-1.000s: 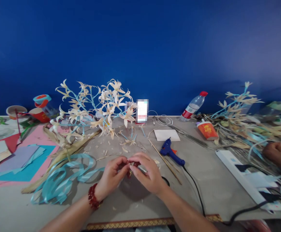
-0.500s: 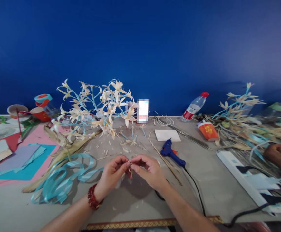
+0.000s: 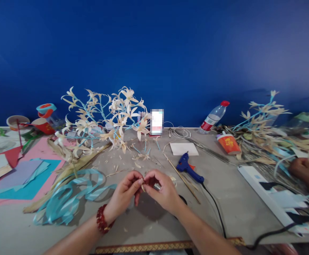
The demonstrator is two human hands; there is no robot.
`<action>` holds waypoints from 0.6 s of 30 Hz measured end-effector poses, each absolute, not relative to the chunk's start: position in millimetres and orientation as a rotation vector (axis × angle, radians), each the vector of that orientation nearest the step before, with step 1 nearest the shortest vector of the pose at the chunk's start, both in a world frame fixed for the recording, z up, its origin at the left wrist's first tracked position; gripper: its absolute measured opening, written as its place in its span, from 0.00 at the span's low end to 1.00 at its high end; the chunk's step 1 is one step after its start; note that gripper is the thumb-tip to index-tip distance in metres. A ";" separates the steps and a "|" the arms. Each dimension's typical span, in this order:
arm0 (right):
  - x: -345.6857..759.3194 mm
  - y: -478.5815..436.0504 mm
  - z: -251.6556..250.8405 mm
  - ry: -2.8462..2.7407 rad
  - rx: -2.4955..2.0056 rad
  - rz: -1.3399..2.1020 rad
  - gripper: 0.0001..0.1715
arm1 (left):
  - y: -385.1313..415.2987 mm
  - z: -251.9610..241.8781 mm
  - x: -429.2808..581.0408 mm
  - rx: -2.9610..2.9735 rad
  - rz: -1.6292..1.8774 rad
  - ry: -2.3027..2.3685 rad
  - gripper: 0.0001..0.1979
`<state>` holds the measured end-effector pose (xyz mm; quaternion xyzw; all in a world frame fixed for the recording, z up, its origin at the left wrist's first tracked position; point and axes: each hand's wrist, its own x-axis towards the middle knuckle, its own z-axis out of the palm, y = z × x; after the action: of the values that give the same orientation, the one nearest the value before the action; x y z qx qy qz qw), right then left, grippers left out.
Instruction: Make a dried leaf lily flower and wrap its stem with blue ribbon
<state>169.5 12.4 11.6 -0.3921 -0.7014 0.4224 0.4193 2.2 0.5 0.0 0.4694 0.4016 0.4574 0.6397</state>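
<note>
My left hand (image 3: 124, 194) and my right hand (image 3: 162, 190) meet above the grey table (image 3: 149, 219), near its front edge. Both pinch a small pale straw piece (image 3: 143, 185) between their fingertips, with a thin sliver hanging below it. A red bead bracelet (image 3: 102, 220) sits on my left wrist. A blue glue gun (image 3: 189, 169) lies just right of my right hand, its black cord (image 3: 217, 209) running toward me. Loose light-blue ribbon (image 3: 66, 196) is heaped left of my left hand.
A branch of cream straw flowers (image 3: 109, 118) on blue stems stands behind my hands. Coloured paper sheets (image 3: 24, 177) lie at left, a plastic bottle (image 3: 213, 116) and red cup (image 3: 229, 143) at back right. Another person's hand (image 3: 305, 171) works at the right edge beside a white power strip (image 3: 266, 194).
My hands have stayed together in the same spot, with the fingers shifting slightly on the small straw piece. The other person's hand at right moved a little.
</note>
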 end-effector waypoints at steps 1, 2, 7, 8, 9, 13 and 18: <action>169.8 12.2 12.7 -1.744 -0.974 1.092 0.04 | 0.2 -1.1 1.7 1.088 1.054 0.941 0.14; 170.1 12.2 13.7 -1.716 -0.960 1.143 0.04 | -0.1 -2.0 1.0 1.113 1.067 0.965 0.14; 171.1 14.6 13.6 -1.611 -1.003 1.272 0.08 | -2.4 -4.2 -2.8 1.395 1.078 1.097 0.09; 171.2 15.1 12.7 -1.624 -1.032 1.261 0.09 | -2.8 -4.4 -3.3 1.463 1.076 1.128 0.07; 171.4 15.5 11.7 -1.641 -1.057 1.254 0.09 | -3.1 -4.6 -3.6 1.522 1.072 1.154 0.06; 172.5 16.2 9.9 -1.670 -1.082 1.301 0.07 | -2.9 -5.0 -3.8 1.603 1.053 1.175 0.05; 174.5 16.2 12.8 -1.512 -1.004 1.275 0.08 | 1.1 -5.3 -4.1 1.377 1.028 1.082 0.11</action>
<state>174.5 16.2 12.8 -0.4051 -0.6105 0.5145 0.4455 -4.1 1.1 -5.3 0.5762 0.4526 0.4302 0.5274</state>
